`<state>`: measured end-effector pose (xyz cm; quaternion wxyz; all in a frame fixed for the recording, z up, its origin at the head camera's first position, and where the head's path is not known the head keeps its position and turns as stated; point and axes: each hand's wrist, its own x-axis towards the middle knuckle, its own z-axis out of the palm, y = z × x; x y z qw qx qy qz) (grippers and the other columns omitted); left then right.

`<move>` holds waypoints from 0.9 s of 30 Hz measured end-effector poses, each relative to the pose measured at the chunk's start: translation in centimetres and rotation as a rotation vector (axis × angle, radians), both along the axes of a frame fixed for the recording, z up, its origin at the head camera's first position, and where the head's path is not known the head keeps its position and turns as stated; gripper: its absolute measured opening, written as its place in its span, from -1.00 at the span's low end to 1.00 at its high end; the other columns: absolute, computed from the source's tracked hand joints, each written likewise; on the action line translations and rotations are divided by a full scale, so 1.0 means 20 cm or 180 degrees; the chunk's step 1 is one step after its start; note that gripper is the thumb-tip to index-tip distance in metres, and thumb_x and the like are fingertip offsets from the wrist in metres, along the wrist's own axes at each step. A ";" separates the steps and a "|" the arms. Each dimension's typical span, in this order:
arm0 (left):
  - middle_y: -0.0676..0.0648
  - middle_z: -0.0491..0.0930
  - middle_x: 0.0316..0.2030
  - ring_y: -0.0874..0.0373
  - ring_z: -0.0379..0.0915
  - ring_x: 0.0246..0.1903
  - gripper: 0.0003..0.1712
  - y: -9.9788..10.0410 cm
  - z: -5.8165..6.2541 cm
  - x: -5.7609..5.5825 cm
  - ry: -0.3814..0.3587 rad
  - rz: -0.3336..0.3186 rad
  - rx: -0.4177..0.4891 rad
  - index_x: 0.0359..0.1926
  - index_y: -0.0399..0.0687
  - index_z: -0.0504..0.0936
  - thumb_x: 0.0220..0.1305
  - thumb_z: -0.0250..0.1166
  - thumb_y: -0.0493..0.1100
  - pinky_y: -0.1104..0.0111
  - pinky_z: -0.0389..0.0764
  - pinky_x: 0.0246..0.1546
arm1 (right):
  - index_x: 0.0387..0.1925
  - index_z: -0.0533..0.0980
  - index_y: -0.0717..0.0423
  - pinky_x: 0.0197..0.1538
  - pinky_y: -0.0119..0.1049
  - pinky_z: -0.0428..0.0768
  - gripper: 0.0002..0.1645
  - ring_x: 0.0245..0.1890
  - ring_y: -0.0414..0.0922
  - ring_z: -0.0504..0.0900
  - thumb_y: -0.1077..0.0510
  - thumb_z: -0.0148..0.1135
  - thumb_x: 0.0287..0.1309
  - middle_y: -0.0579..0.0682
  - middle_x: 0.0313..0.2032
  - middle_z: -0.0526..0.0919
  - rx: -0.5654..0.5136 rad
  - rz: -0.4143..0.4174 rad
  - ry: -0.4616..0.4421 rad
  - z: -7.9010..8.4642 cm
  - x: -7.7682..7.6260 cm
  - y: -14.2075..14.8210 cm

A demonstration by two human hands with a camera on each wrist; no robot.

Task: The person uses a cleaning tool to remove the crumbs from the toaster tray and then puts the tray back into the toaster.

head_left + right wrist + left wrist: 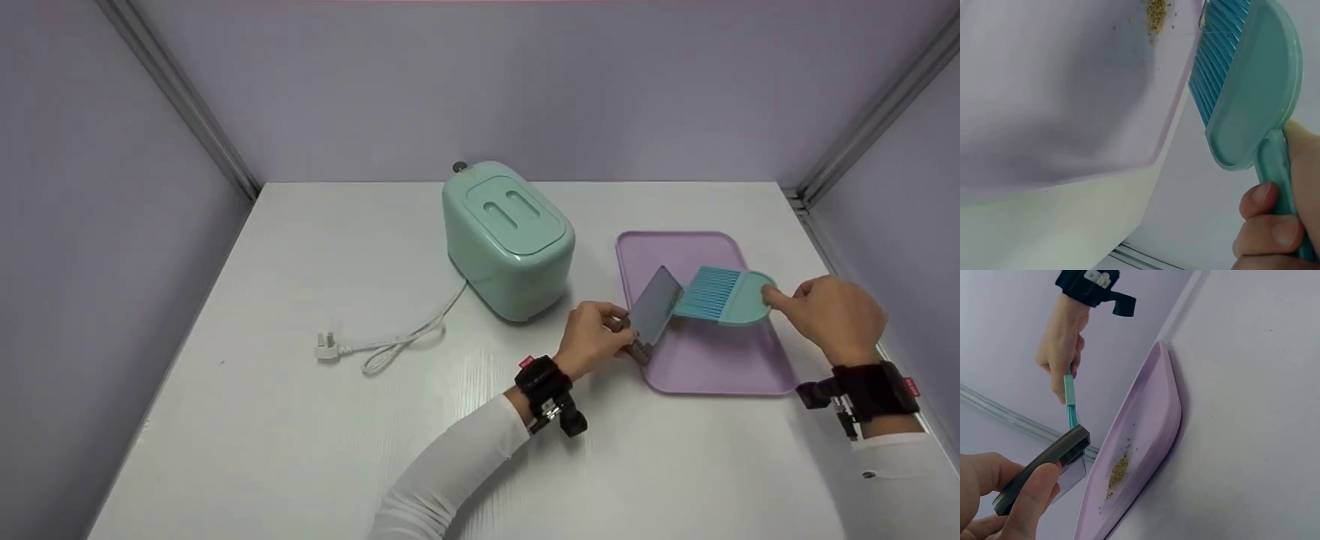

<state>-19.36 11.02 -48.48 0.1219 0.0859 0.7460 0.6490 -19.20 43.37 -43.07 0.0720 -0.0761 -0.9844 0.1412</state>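
Observation:
My left hand (589, 341) pinches the dark end of a flat grey crumb tray (654, 306), which is held tilted above the left side of a purple tray (720, 367). In the left wrist view, thumb and fingers grip that dark end piece (1044, 464). A mint hand brush (748, 298) is in my right hand (844, 319), fingers curled round its handle. Its blue bristles (709, 292) reach the crumb tray's edge; whether they touch is unclear. Below, a small heap of brownish crumbs (1118, 472) lies in the purple tray, also visible as crumbs (1156, 14) in the right wrist view.
A mint green toaster (510, 240) with its lid on stands left of the purple tray. Its white cord (405, 341) and plug (327, 346) lie on the white table (247, 420). Pale walls (525, 90) enclose the back and sides.

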 end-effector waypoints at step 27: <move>-0.06 0.64 -0.43 0.26 0.59 -0.55 -0.70 0.00 0.00 0.00 0.0100 -0.0020 -0.0066 -0.11 -0.28 0.67 0.07 0.33 -0.41 0.45 0.68 -0.54 | -0.52 0.70 0.21 -0.80 -0.26 0.08 -0.29 -0.76 -0.08 0.23 -0.41 0.29 0.00 -0.09 -0.85 0.26 0.0378 0.0475 0.0257 0.17 0.10 -0.30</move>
